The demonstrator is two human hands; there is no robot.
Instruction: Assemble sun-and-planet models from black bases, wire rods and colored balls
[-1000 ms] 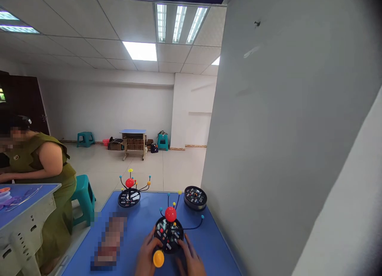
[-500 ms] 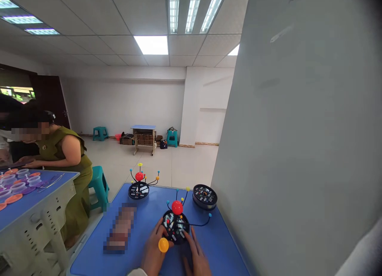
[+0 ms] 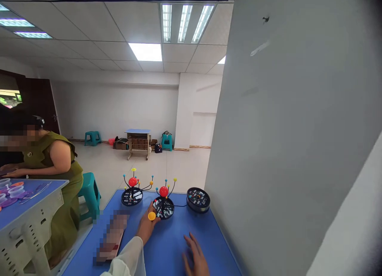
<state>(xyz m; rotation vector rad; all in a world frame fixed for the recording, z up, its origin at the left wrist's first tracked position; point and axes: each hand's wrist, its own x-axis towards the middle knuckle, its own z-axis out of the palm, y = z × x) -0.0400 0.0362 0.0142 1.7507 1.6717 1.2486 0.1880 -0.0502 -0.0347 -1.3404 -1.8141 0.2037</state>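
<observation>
My left hand reaches forward and is closed on the left edge of the round black base of a solar system model. A large red ball tops its centre, with small blue and yellow balls on curved arms. Its orange-yellow ball hangs over my fingers, and one dark arm runs right toward a round black base. My right hand, slightly blurred, hovers above the near part of the blue table; its fingers are spread and hold nothing. A second solar system model stands at the far left.
A flat, pixelated oblong thing lies on the table's left side. The grey wall borders the right edge. At the left, a person in green sits by another table with coloured parts, near a teal stool.
My left hand has pushed the solar system model away from me, between the other model and the round base. My right hand has let go and drawn back. The view has shifted slightly.
</observation>
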